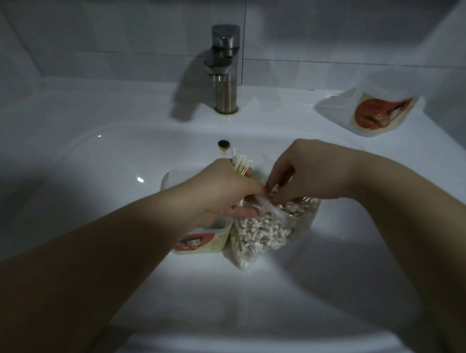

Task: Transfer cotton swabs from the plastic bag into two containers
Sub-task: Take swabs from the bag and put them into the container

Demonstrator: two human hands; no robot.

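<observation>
The left hand (221,187) is clamped round a bundle of wooden-stemmed cotton swabs (242,162), white tips up, just left of the clear, crinkly plastic bag (261,231). That bag stands in the glossy white ceramic sink basin (118,154), packed with more. The right hand (306,170) curls its fingertips into the bag's mouth and seems to pinch a few loose swabs (272,189) there. Touching the bag's left side stands a white plastic tub with an orange label (202,243). A second labelled tub (378,114) lies tilted well beyond the bag, up right on the sink ledge. Draw small bunches, stems parallel: the thin film sags, and light sticks would scatter on slick glaze.
</observation>
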